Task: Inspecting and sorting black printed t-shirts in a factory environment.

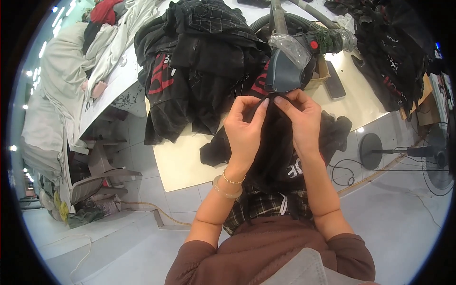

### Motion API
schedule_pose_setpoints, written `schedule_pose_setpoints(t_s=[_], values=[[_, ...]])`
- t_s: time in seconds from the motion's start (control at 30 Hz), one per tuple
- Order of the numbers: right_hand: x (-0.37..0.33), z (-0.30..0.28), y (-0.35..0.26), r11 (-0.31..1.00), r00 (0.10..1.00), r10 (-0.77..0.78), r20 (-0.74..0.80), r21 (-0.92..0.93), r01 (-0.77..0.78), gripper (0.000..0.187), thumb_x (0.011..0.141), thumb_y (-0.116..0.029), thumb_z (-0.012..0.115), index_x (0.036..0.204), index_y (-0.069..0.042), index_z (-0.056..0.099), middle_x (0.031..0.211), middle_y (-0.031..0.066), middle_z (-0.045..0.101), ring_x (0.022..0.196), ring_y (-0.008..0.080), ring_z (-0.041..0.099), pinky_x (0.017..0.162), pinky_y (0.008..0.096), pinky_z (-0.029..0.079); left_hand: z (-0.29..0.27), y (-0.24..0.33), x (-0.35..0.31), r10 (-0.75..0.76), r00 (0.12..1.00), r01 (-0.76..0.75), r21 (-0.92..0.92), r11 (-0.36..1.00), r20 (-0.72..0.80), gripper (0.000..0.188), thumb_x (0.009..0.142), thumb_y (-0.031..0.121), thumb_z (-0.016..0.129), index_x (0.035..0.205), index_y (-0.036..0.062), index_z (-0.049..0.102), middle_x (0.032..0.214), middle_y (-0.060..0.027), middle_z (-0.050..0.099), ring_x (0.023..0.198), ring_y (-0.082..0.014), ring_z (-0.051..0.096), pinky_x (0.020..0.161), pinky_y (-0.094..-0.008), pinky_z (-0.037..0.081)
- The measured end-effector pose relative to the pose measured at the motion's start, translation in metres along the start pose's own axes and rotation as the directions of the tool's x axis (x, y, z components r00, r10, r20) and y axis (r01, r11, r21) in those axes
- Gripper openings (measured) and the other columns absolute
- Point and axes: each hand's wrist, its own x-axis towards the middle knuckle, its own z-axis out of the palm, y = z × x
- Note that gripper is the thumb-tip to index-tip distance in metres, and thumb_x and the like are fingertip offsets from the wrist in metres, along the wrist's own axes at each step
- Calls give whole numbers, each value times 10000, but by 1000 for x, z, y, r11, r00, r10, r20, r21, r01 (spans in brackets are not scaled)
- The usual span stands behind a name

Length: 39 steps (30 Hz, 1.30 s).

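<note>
A black garment (273, 152) with white print hangs from my two hands, its lower part over my lap. My left hand (244, 124) pinches its upper edge between thumb and fingers. Close beside it, my right hand (304, 118) pinches the same edge, the two thumbs nearly touching. Just beyond my fingertips is the blue-grey head (283, 75) of a machine with clear plastic wrapped on it and a red button. Whether the cloth touches this head I cannot tell. To the left lies a heap of black garments (190, 71) with red print.
A ridged grey hose (308, 23) runs behind the machine. Right of it are a small cardboard box (319, 78), a dark phone (335, 80) and more black garments (389, 57). White cloth (64, 66) covers a table at left, near a grey chair (102, 178). A fan (434, 166) and cables are at right.
</note>
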Motion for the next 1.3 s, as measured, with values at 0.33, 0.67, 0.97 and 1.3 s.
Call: schedule_pose_setpoints(t_s=[0.33,0.67,0.97,1.3], values=[[0,-3,-1,990,993,-120,-15,-78,118,116,832,-20,730,831,7,617,793,-7,649,749,35,561,706,193,451,2,-2,7,77,997,-78,66,995,7,117,838,8,712,887,-15,608,791,-32,652,725,-70,592,674,-212,475],[-7,-25,8,974,978,-192,85,-109,201,291,808,150,580,1045,-10,526,982,29,560,942,95,567,857,227,449,-18,-12,6,82,961,-114,109,987,264,265,768,7,773,956,1,587,941,-12,625,844,-83,581,793,-219,473],[-11,-25,4,972,966,-198,164,-96,215,295,796,143,594,1038,-14,528,985,27,536,946,98,545,868,230,435,-28,5,6,11,940,-73,168,983,340,335,740,64,803,1029,2,645,954,-46,631,882,-134,589,836,-248,460],[-9,-29,-4,987,971,-90,222,-107,117,180,816,75,656,958,3,571,945,23,556,894,88,554,812,218,441,-25,2,11,133,935,-213,220,952,328,155,752,12,765,881,-23,687,812,-45,659,779,-144,574,750,-248,448]])
